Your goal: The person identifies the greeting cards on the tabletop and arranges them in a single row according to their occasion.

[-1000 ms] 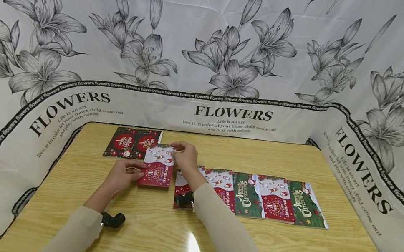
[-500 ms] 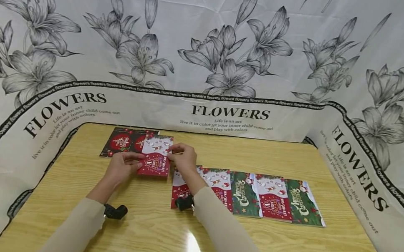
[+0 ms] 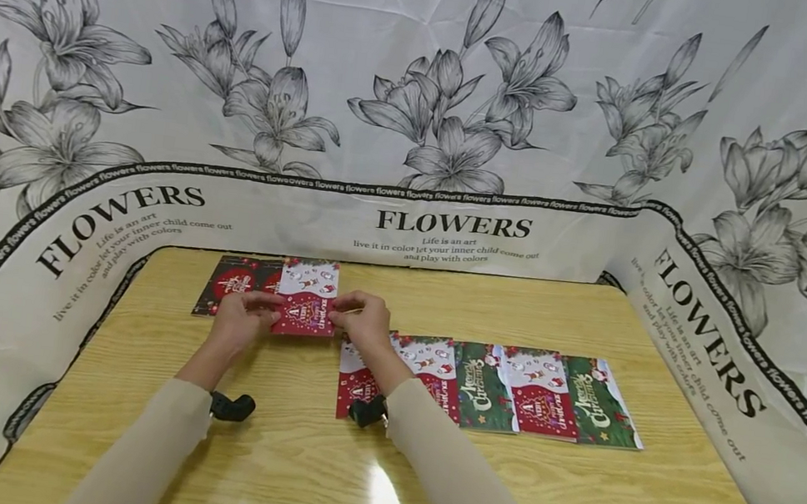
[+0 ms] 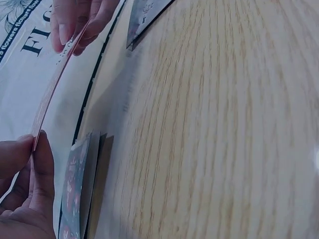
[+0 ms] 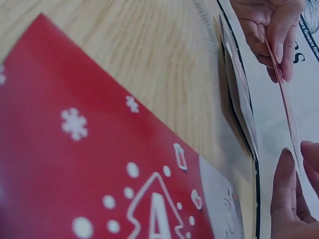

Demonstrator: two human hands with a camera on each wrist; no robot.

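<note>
A red and white Christmas card [image 3: 307, 299] is held up off the table, seen edge-on in both wrist views. My left hand [image 3: 244, 321] pinches its left edge between thumb and fingers. On the opposite edge, my right hand [image 3: 364, 323] pinches it the same way. Behind the held card and my left hand lie black and red Christmas cards [image 3: 225, 279], partly covered in the head view. The left wrist view shows these dark cards [image 4: 75, 194] slightly spread at the edges, below the held card.
To the right, a row of overlapping cards runs across the wooden table [image 3: 302, 458]: red and white ones [image 3: 540, 395] alternate in part with green ones [image 3: 600, 402]. My right forearm passes over the row's left end. A flower-printed cloth [image 3: 450, 241] walls the table's back and sides.
Both hands have carried the red and white card away from me and a little left, so it now covers more of the right-hand black and red card. The row has stayed put.
</note>
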